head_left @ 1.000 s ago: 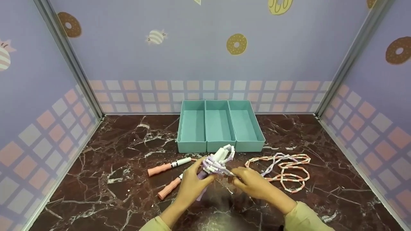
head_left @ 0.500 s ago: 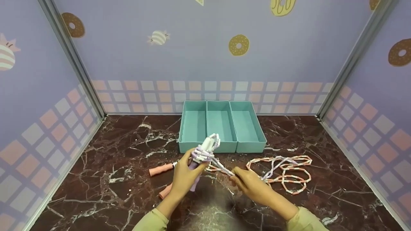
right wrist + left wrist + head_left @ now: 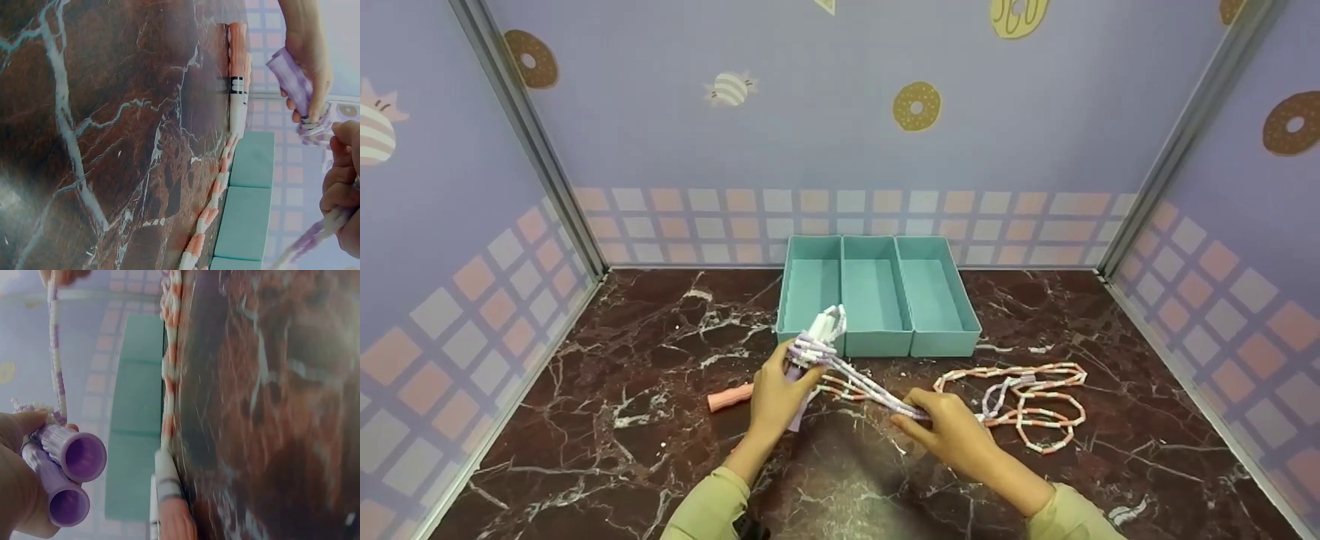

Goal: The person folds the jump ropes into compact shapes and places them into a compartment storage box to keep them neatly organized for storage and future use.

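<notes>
My left hand (image 3: 775, 386) has shifted away from my right hand (image 3: 952, 431) over the last second, so the white-and-lilac cord (image 3: 877, 393) now spans a longer, straighter stretch between them. Beyond my right fist, the loose lilac loop lying over the orange-and-white rope (image 3: 1039, 394) has drawn in. I judge this as pulling slack through, to tighten the wrap or free more cord for it.

My left fingers are curled round 2 purple handles (image 3: 62, 441) held side by side, their white ends (image 3: 823, 324) pointing up in front of the turquoise tray (image 3: 881, 341), with several turns of cord bunched about them. My right fingers are clamped on the cord. The bundle is in the air, above the table (image 3: 645, 450).

My left hand and wrist now cover most of the 2 orange handles (image 3: 238, 56); the head view shows 1 clearly and barely a trace of the other. How the turns cross under my left thumb I cannot tell. Inside my right fist the cord is hidden, and in the right wrist view it blurs and runs off the bottom edge.
</notes>
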`<state>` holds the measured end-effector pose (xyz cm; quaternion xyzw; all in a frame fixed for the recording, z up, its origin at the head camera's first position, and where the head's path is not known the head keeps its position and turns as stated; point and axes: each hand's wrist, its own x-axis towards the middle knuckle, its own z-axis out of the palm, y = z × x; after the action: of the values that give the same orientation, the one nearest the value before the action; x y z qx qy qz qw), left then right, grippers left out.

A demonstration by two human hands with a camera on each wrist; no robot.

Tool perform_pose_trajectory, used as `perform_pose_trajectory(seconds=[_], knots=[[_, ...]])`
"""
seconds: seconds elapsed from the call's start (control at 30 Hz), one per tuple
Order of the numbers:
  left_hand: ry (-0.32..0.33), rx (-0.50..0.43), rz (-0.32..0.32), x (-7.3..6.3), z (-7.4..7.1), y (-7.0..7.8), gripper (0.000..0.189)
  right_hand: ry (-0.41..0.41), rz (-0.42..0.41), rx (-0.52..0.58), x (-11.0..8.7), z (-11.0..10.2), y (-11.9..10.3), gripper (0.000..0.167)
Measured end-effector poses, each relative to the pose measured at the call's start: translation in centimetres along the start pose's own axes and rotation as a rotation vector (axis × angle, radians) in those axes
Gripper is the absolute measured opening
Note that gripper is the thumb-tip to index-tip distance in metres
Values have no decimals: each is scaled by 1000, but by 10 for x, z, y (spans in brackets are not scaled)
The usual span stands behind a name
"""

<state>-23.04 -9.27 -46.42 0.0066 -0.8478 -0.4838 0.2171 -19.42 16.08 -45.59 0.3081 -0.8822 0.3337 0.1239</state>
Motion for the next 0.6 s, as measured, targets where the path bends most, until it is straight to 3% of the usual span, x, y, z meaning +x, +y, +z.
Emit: perform_pose_trajectory(seconds=[0.17, 0.27, 0.47, 0.6], knots=[[-45, 89, -7, 2, 0, -6, 52, 60, -89, 27, 0, 0, -1, 17], [-70, 149, 25, 0, 0, -8, 53, 86, -142, 32, -1, 0, -1, 18], [-101, 250, 96, -4, 2, -6, 52, 58, -265, -9, 0, -3, -2, 15], [-112, 298, 135, -4, 5, -4, 49, 17, -370, -94, 0, -7, -5, 15]])
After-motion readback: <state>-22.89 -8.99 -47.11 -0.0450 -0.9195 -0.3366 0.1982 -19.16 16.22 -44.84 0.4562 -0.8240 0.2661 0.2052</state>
